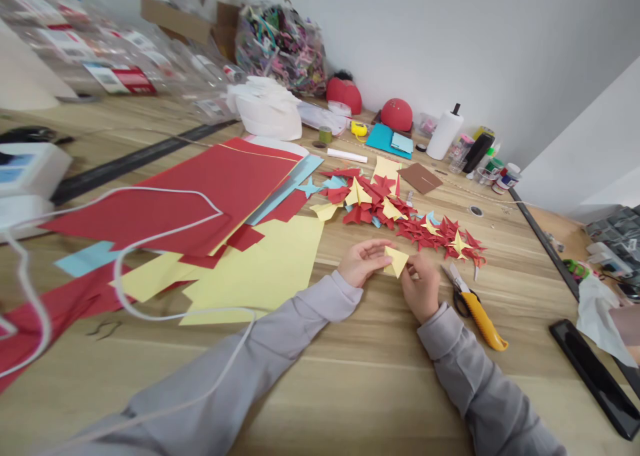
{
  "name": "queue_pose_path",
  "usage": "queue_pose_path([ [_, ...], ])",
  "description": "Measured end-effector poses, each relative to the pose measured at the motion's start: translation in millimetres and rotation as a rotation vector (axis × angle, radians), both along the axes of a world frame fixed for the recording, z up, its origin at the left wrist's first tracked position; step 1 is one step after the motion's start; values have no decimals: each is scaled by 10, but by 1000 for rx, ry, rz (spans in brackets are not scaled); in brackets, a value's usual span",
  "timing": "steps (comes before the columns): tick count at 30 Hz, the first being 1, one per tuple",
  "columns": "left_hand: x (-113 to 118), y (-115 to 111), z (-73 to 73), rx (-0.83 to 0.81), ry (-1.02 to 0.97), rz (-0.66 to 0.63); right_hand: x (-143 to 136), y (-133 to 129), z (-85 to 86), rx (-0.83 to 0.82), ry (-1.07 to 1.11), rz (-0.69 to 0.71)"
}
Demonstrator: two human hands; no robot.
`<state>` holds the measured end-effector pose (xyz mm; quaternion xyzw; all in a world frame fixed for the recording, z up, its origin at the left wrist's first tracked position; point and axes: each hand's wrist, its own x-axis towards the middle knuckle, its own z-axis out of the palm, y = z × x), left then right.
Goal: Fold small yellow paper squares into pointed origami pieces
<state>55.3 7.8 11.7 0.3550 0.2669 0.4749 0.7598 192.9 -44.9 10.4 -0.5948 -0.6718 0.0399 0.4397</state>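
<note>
A small piece of folded yellow paper [397, 261], roughly triangular, is held up between my two hands above the wooden table. My left hand [361, 263] pinches its left side between thumb and fingers. At its right corner, the curled fingers of my right hand [421, 284] grip the edge. Just beyond my hands lies a heap of folded paper shapes [367, 199], mostly red with some yellow and blue. Farther right, more red folded stars [430, 233] spread out, with a yellow star [459, 245] on top.
Large red paper sheets [215, 189] and yellow sheets [270, 269] cover the left, crossed by a white cable [120, 269]. A yellow utility knife [483, 319] and scissors [457, 286] lie right of my right hand. A black phone-like object [593, 376] is at far right; bottles [506, 178] stand behind.
</note>
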Motion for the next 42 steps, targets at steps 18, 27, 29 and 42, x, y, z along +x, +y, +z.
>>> queue_pose_path([
  [18,15,28,-51,30,104,135,-14,17,7,-205,414,236],
  [27,10,23,33,-118,45,115,-33,27,13,-302,545,224],
  [29,17,24,26,-111,52,119,-37,32,21,-311,576,224],
  [42,24,42,-71,-28,166,194,-19,47,80,-365,667,239],
])
